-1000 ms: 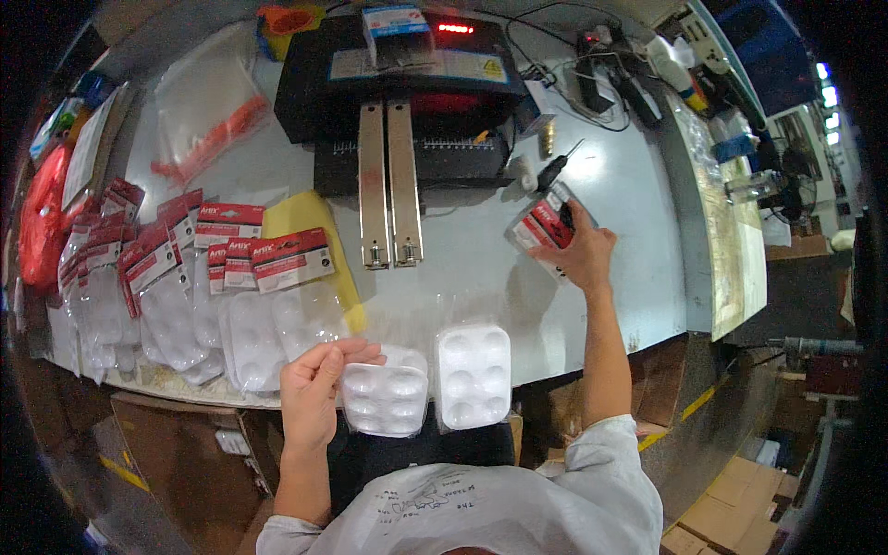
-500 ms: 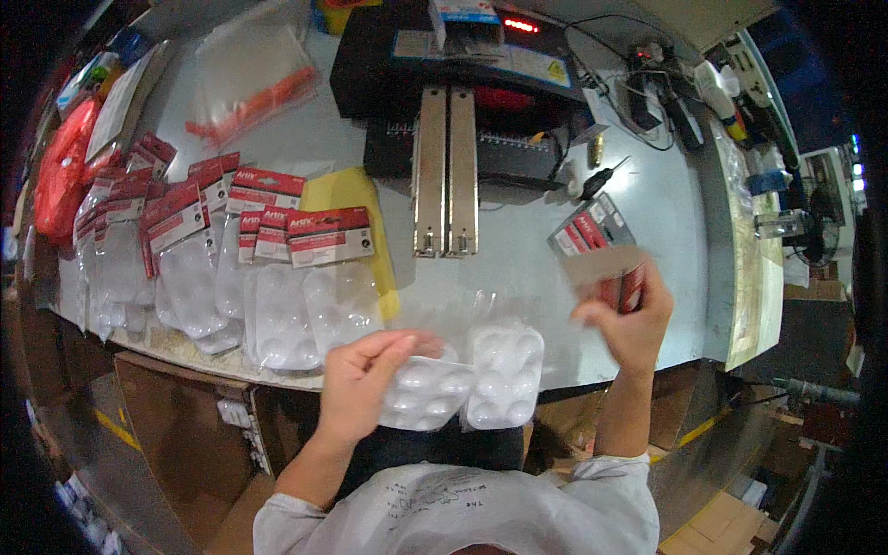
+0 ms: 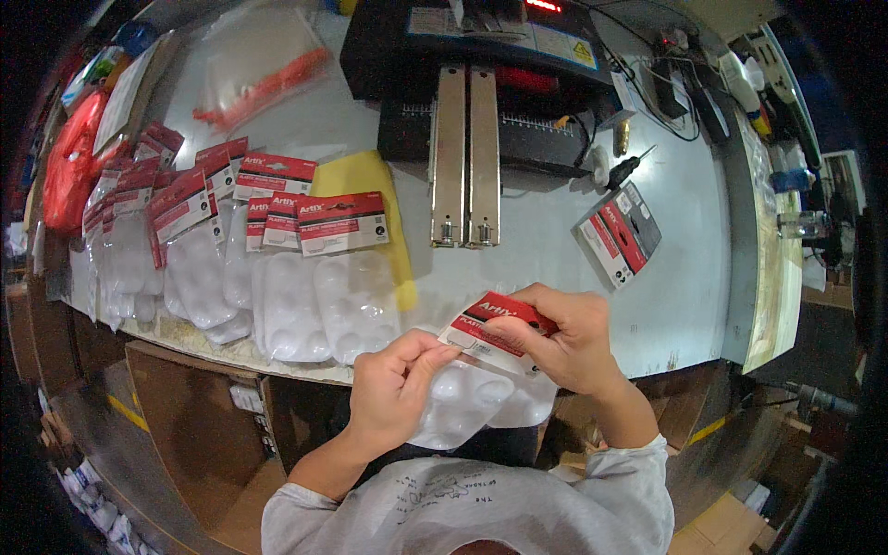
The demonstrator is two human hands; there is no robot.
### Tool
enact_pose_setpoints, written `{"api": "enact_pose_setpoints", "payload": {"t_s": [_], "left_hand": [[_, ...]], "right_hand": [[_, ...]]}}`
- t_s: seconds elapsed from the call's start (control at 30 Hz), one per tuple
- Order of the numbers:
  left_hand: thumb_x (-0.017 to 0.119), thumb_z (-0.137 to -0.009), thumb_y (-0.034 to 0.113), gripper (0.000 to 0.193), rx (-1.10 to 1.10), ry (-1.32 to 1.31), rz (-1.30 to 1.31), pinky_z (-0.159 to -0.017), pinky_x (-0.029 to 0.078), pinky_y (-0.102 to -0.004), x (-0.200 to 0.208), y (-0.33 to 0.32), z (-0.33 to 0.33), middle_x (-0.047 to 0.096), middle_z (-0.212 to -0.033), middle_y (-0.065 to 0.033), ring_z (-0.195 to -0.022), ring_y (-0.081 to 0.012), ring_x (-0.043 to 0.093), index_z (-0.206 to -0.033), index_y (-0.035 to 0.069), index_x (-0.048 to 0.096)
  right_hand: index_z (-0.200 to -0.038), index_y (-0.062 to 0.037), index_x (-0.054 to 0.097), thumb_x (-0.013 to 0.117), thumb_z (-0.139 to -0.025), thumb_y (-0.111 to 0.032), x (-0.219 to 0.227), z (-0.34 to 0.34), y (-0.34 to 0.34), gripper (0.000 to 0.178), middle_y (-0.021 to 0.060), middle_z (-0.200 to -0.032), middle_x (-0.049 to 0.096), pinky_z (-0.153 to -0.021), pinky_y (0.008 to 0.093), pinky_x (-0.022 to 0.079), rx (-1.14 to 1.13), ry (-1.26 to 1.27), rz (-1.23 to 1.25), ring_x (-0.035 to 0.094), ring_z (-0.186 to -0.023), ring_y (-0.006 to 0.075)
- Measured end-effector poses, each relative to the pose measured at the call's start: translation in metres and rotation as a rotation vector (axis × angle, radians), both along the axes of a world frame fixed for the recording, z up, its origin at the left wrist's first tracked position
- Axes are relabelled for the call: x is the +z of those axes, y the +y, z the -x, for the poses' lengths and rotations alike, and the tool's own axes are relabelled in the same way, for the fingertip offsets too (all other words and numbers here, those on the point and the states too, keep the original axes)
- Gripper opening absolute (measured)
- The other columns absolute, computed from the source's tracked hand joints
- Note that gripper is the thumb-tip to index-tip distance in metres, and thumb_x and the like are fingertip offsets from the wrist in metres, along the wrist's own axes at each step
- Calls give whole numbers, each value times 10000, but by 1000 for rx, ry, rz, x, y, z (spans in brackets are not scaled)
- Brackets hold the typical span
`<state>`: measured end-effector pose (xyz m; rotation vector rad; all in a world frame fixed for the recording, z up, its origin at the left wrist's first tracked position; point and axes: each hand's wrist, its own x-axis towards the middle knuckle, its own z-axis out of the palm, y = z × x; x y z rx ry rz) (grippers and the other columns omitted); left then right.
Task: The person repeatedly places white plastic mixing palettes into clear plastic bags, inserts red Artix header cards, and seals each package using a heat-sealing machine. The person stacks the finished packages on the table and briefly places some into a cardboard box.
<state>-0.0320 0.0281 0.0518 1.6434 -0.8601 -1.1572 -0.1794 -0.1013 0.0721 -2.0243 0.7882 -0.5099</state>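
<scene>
The red-and-white card (image 3: 474,324) is pinched by the right fingers (image 3: 548,298). At its left corner, the left fingers (image 3: 416,346) are closed together, their hold unclear.

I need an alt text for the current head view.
A person's right hand grips a red-and-white card by white welled trays, while the left hand pinches close to the card's corner. Bagged trays with similar cards lie left on a pale table, more cards right, a black machine beyond.
</scene>
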Motion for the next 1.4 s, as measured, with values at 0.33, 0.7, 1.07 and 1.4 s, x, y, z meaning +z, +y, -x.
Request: {"api": "enact_pose_setpoints", "payload": {"t_s": [0.33,0.7,1.07,1.4], "left_hand": [[593,-864,112,122,10,-11,34,-513,377,-206,-5,-1,3,580,-613,-7,-568,-31,452,-870,1,644],[532,-911,168,257,328,17,100,-489,259,-186,-21,-1,-4,484,-635,78,-572,-12,358,-758,-23,610],[402,-954,203,268,230,-395,19,-608,403,-322,-42,-28,-12,524,-695,-174,-626,-239,490,-878,-17,536],[391,-948,218,272,264,-454,88,-642,414,-377,-76,-50,-21,549,-724,-178,-702,-311,553,-880,-10,523]], "right_hand": [[-827,-44,652,722,-742,-249,-2,4,-5,233,95,-636,609,-468,269,443,95,-25,22,597,-519,176],[-918,39,659,591,-867,-136,-12,31,1,194,100,-781,662,-472,226,474,-83,100,-932,621,-572,120],[-820,39,585,531,-882,-133,-32,-1,-11,190,93,-696,608,-494,231,486,-325,-34,-1077,598,-538,133],[-874,26,584,528,-893,-155,-55,-8,-27,190,92,-762,623,-547,251,515,-266,-217,-944,618,-588,140]]}}
